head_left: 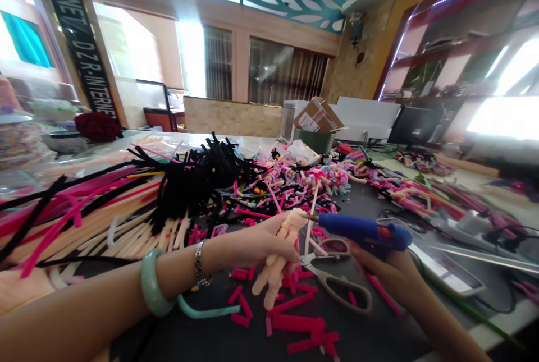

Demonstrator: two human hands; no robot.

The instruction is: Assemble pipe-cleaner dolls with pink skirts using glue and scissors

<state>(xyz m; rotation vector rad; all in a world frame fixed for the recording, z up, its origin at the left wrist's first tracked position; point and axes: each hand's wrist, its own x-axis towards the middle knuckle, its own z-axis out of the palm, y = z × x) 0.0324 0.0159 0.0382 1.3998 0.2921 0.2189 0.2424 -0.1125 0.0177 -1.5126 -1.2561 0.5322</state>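
Observation:
A cream figure of twisted fuzzy stems [273,272] is pinched in my left hand [269,238], its two leg-like ends hanging below the fingers. My right hand [387,264] is wrapped round the handle of a blue glue gun [357,228]. The gun points left, and its thin tip is at or very near the top of the figure; whether they touch I cannot tell. Between and below the hands, scissors with beige handles [345,289] lie on the dark mat. Short bright pink pieces [297,322] are scattered under the figure.
Black fuzzy stems [189,182] and long cream stems [138,238] are heaped at the left. Small pink and multicoloured pieces [290,182] cover the middle back. A cardboard box [318,117] stands behind them. At right lie a white-screened device [446,269] and a power strip [467,227].

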